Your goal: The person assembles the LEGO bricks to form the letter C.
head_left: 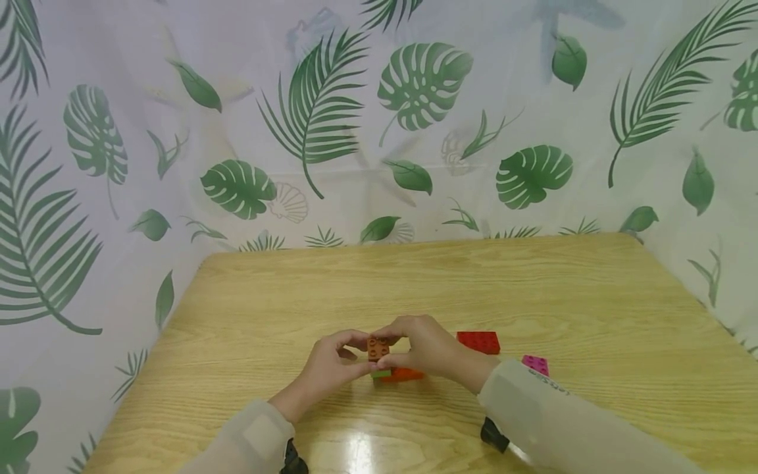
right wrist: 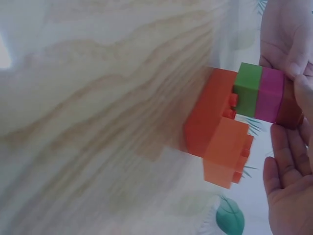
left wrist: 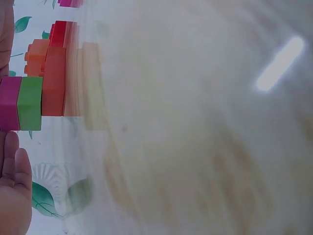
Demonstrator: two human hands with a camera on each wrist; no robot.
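Note:
My left hand (head_left: 334, 362) and right hand (head_left: 423, 345) meet over a small stack of toy building bricks. From either side, finger and thumb of each hand pinch the brown brick (head_left: 378, 349) at the top. Under it comes a magenta brick (right wrist: 270, 94), then a green brick (right wrist: 248, 89). This column stands on one end of a long red-orange brick (right wrist: 210, 110) lying on the table. On that base's other end sits an orange brick (right wrist: 227, 152), studs up, beside the column. In the left wrist view fingers hide the brown brick.
Right of the stack, a red brick (head_left: 478, 342) lies flat on the wooden table (head_left: 284, 289). A pink brick (head_left: 535, 363) lies farther right, near the right sleeve (head_left: 545, 401). Behind the table hangs a leaf-patterned cloth (head_left: 355, 217).

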